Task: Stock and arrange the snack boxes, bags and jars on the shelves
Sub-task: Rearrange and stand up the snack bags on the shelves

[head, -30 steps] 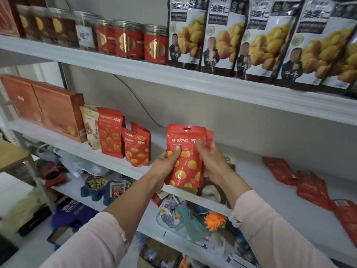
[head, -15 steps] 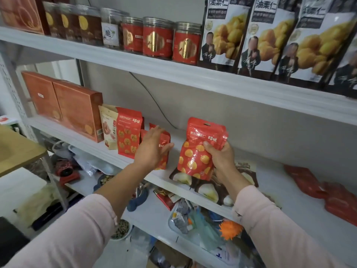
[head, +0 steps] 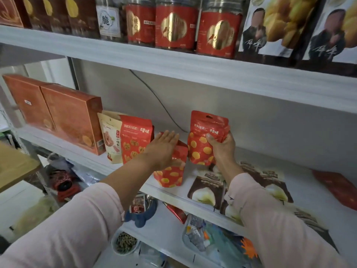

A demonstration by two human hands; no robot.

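Head camera, and all the action is on the white middle shelf (head: 87, 161). The left hand (head: 164, 151) lies flat, fingers (head: 170, 135) straight and released, on top of a small red pouch with yellow dots (head: 171, 176) that stands at the shelf's front edge. I'd say it is steadying that pouch and keeping it snug against the taller red pouch (head: 135, 140) so the row stays closed.

Just beside it, the right hand (head: 222, 151) grasps a second red dotted pouch (head: 202, 140) around its lower half, thumb in front. The pouch is upright and seemingly just off the shelf, so its base can settle into the spot to the right. That spot is tight, because brown-and-white flat bags (head: 204, 192) lie directly below.

Further left, a beige pouch (head: 110, 138) and orange cardboard boxes (head: 71, 117) already stand face-out, so this looks like extending that line. Red-labelled jars (head: 173, 26) fill the shelf above.
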